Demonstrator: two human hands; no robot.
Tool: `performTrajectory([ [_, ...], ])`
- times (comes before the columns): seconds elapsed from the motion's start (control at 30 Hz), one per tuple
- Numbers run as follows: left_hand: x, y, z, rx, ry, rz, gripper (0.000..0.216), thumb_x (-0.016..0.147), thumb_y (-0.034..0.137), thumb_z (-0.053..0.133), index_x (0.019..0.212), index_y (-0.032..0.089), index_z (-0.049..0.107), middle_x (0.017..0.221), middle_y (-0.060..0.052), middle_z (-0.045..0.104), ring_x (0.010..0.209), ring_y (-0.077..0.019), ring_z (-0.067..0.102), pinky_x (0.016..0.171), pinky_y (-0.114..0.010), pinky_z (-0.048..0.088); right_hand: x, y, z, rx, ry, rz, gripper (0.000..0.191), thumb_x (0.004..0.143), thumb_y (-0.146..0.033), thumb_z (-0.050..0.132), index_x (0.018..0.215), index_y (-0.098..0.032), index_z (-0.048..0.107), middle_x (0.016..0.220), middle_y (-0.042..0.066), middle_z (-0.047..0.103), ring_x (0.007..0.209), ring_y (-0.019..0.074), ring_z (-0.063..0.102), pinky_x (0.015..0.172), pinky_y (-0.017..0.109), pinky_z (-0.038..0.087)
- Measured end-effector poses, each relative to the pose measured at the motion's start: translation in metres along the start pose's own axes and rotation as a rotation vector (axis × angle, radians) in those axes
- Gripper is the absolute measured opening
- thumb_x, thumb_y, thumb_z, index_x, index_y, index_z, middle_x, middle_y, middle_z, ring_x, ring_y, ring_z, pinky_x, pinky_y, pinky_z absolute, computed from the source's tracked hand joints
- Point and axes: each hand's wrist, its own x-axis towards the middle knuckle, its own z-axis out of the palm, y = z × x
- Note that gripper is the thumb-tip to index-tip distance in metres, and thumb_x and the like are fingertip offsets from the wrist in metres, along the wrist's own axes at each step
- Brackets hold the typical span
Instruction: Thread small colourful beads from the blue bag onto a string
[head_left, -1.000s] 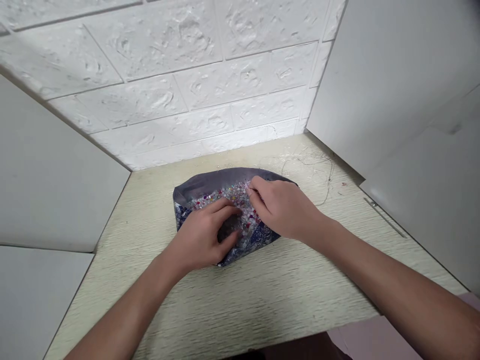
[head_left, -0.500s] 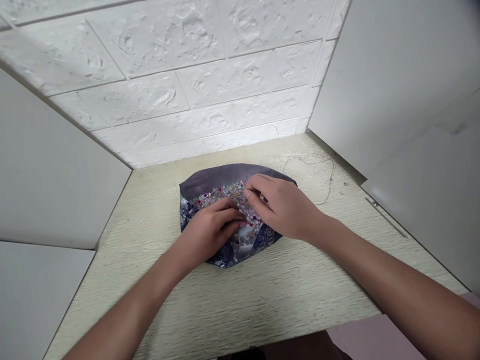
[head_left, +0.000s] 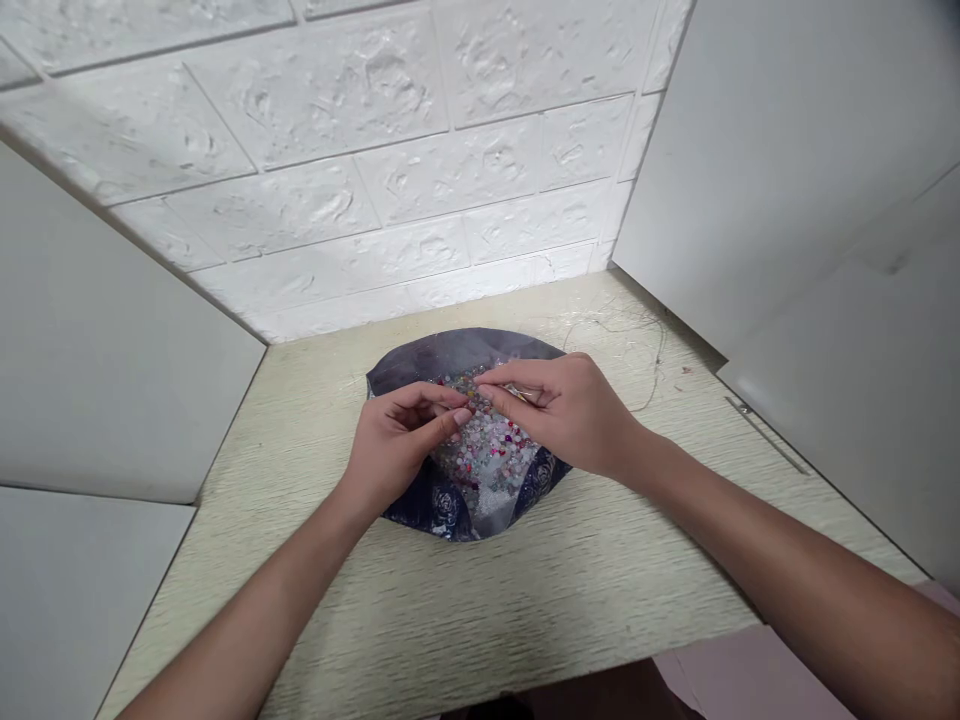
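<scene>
A dark blue patterned pouch (head_left: 442, 352) lies wide open on the table, its grey inner side turned up. Loose beads (head_left: 491, 440), mostly clear and white with some red, purple and yellow, fill it. Over the left part of the beads, my left hand (head_left: 394, 435) pinches thumb and forefinger together; whatever is between them is too small to name. My right hand (head_left: 574, 410) also pinches, its fingertips close to the left ones above the beads. Small shiny bits show inside its curled fingers, but their kind is unclear.
A tangle of thin thread (head_left: 626, 340) lies at the table's back right. A thin metal rod (head_left: 765, 435) rests near the right edge of the pale table (head_left: 480, 600). White brick-patterned wall (head_left: 405, 180) stands behind, with white panels (head_left: 787, 180) on both sides.
My left hand has risen out of the beads and turned, its thumb and forefinger now pinched. My right fingertips have moved slightly left, close to it. More beads show.
</scene>
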Motion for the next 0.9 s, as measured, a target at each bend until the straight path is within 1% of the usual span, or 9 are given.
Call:
performTrajectory([
  [0.1, 0.0002, -0.0011, 0.0000, -0.052, 0.005, -0.015, 0.016, 0.066, 0.024, 0.079, 0.078, 0.017, 0.071, 0.058, 0.001, 0.066, 0.052, -0.0104, 0.058, 0.046, -0.020, 0.045, -0.0005, -0.0017, -0.0003, 0.023, -0.007, 0.005, 0.018, 0.087, -0.028, 0.057, 0.086, -0.018, 0.072, 0.062, -0.001, 0.064, 0.047, 0.0069, 0.040, 0.048, 0.022, 0.033],
  [0.23, 0.0007, -0.0028, -0.0003, -0.102, -0.013, -0.003, 0.013, 0.067, 0.021, 0.079, 0.079, 0.019, 0.073, 0.059, 0.001, 0.066, 0.053, -0.0089, 0.058, 0.047, -0.019, 0.045, -0.0007, -0.0038, -0.0016, 0.063, -0.025, 0.012, 0.015, 0.084, -0.026, 0.059, 0.082, -0.018, 0.072, 0.055, -0.004, 0.056, 0.044, 0.0058, 0.033, 0.044, 0.023, 0.028],
  [0.4, 0.0006, -0.0056, -0.0010, -0.136, -0.037, 0.003, 0.011, 0.071, 0.023, 0.077, 0.081, 0.021, 0.075, 0.059, 0.001, 0.066, 0.053, -0.0088, 0.057, 0.048, -0.019, 0.046, 0.0001, -0.0055, -0.0026, 0.114, -0.020, 0.047, 0.014, 0.082, -0.029, 0.063, 0.082, -0.019, 0.072, 0.048, -0.006, 0.045, 0.043, 0.0065, 0.030, 0.044, 0.024, 0.025],
  [0.53, 0.0005, -0.0070, -0.0015, -0.147, -0.044, -0.001, 0.010, 0.073, 0.023, 0.076, 0.082, 0.022, 0.076, 0.059, 0.001, 0.065, 0.054, -0.0089, 0.056, 0.048, -0.020, 0.046, 0.0004, -0.0064, -0.0026, 0.167, -0.027, 0.079, 0.015, 0.083, -0.030, 0.062, 0.082, -0.019, 0.071, 0.049, -0.006, 0.043, 0.043, 0.0066, 0.028, 0.044, 0.024, 0.025],
  [0.63, 0.0005, -0.0075, -0.0013, -0.173, -0.062, 0.000, 0.008, 0.074, 0.022, 0.075, 0.083, 0.022, 0.076, 0.059, 0.001, 0.065, 0.053, -0.0078, 0.055, 0.048, -0.018, 0.045, 0.0006, -0.0064, -0.0020, 0.211, -0.037, 0.083, 0.015, 0.084, -0.030, 0.062, 0.082, -0.017, 0.070, 0.048, -0.007, 0.039, 0.044, 0.0061, 0.026, 0.043, 0.024, 0.024],
  [0.9, -0.0001, -0.0082, -0.0011, -0.240, -0.118, 0.012, 0.007, 0.079, 0.021, 0.071, 0.084, 0.021, 0.076, 0.059, 0.002, 0.065, 0.055, -0.0060, 0.055, 0.049, -0.015, 0.045, 0.0009, -0.0041, -0.0011, 0.226, -0.023, 0.036, 0.015, 0.084, -0.029, 0.063, 0.082, -0.017, 0.071, 0.046, -0.008, 0.033, 0.043, 0.0058, 0.025, 0.042, 0.023, 0.023],
])
